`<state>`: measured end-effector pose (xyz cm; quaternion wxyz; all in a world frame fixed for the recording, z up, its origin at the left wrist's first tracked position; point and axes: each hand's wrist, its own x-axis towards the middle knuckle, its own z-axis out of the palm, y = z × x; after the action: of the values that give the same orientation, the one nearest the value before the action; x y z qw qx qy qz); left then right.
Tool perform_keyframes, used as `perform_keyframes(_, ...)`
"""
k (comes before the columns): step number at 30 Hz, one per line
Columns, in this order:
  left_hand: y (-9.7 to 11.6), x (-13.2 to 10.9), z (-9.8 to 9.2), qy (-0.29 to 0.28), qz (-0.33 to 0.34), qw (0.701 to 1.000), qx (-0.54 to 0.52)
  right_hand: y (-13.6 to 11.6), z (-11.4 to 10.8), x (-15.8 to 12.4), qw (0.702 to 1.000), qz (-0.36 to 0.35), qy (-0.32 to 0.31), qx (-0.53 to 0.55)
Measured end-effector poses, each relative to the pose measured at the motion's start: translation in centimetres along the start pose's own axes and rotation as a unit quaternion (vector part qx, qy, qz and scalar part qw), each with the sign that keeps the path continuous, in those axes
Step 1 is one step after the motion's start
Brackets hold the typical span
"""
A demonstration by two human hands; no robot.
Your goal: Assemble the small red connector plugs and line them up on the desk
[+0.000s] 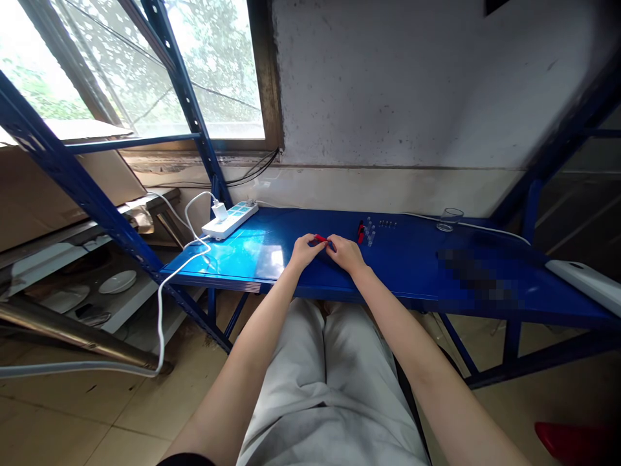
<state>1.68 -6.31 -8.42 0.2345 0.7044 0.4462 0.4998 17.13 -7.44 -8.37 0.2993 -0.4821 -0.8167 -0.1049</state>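
Note:
My left hand (305,252) is closed in a pinch around a small red piece (320,238), above the front half of the blue tabletop (320,223). Fingers of my right hand (346,254) close on the right end of the same piece, where a darker bit shows. Its exact kind is too small to make out. Just beyond my right hand lie some red and black pieces (360,232), a cluster of small clear pieces (370,232) and a row of tiny metal-looking parts (387,224).
A white power strip (230,220) with a plugged-in charger (220,210) sits at the left, its cable hanging over the edge. A clear glass (449,220) stands at the back right. Farther right are a blurred dark patch (478,278) and a white object (585,279). Blue posts (187,97) frame the table.

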Motion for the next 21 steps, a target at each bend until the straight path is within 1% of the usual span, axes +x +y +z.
perform_keyframes(5,0.0,0.1,0.3,-0.009,-0.006,1.000,0.018,0.2,0.2,-0.1,1.000,0.001,-0.008,-0.007)
perform_keyframes(7,0.0,0.5,0.0,-0.027,-0.001,0.999,0.044,0.0,0.1,-0.1,1.000,0.003,-0.021,-0.013)
perform_keyframes(9,0.1,1.3,-0.7,-0.055,0.007,0.995,0.087,-0.2,0.0,0.0,0.999,0.000,-0.037,-0.014)
perform_keyframes(11,0.1,2.5,-1.9,-0.072,0.001,0.987,0.141,-0.4,-0.2,0.0,0.999,-0.006,-0.046,-0.009)
perform_keyframes(13,-0.1,3.8,-3.3,-0.074,-0.033,0.976,0.202,-0.6,-0.3,0.0,0.999,-0.009,-0.048,-0.002)
perform_keyframes(16,-0.5,5.2,-5.1,-0.066,-0.083,0.948,0.299,-0.6,-0.4,0.0,0.999,-0.003,-0.051,0.006)
perform_keyframes(18,-1.1,5.6,-5.8,-0.066,-0.118,0.931,0.339,-0.6,-0.5,-0.1,0.998,-0.001,-0.056,0.010)
perform_keyframes(21,-2.1,5.3,-6.1,-0.061,-0.165,0.917,0.358,-0.7,-0.7,-0.1,0.998,-0.002,-0.060,0.014)
